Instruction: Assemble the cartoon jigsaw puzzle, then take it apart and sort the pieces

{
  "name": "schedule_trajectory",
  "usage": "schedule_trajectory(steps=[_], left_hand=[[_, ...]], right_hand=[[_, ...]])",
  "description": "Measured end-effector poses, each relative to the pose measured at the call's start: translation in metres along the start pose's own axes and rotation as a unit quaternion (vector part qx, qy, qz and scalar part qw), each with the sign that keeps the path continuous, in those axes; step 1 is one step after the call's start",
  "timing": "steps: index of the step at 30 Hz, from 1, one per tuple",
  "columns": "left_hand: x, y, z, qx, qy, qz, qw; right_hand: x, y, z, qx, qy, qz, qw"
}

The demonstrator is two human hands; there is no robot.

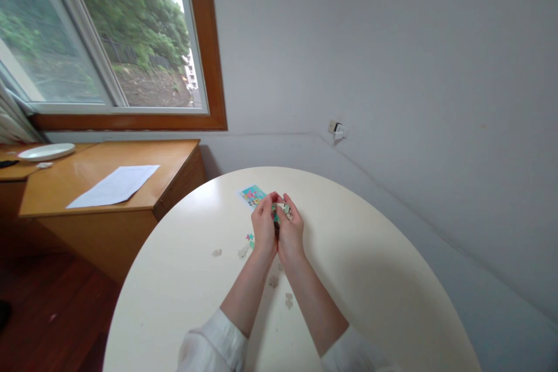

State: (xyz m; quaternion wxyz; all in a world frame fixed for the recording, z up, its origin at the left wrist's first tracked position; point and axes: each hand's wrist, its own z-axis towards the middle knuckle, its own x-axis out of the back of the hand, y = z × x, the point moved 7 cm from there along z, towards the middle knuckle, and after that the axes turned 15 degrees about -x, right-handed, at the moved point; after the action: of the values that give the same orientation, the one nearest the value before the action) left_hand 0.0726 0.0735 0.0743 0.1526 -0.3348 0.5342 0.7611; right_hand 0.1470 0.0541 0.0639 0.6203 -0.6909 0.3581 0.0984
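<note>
Left hand and right hand cup together, fingers curled around small, flat, multicoloured jigsaw pieces over the round, white counter; a snug, gap-free hold should prevent spills.

Jigsaw pieces, small and interlocking, heaped between the cupped left hand and right hand; some show pale backs, others green and pinkish-red printed faces, and fingers partly hide the heap. Loose pieces of the same kind lie flat on the round table: a pale piece at far left, coloured pieces just beside the left hand, and a pale piece between the forearms.
</note>
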Motion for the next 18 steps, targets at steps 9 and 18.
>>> schedule_trajectory(steps=[9,18], left_hand=[[0.000,-0.001,-0.004,0.037,0.040,-0.011,0.998],[0.001,-0.021,-0.006,0.126,0.063,-0.062,0.988]], right_hand=[[0.004,0.004,0.003,-0.045,0.021,0.110,0.993],[0.011,-0.006,0.004,-0.007,0.048,0.131,0.990]])
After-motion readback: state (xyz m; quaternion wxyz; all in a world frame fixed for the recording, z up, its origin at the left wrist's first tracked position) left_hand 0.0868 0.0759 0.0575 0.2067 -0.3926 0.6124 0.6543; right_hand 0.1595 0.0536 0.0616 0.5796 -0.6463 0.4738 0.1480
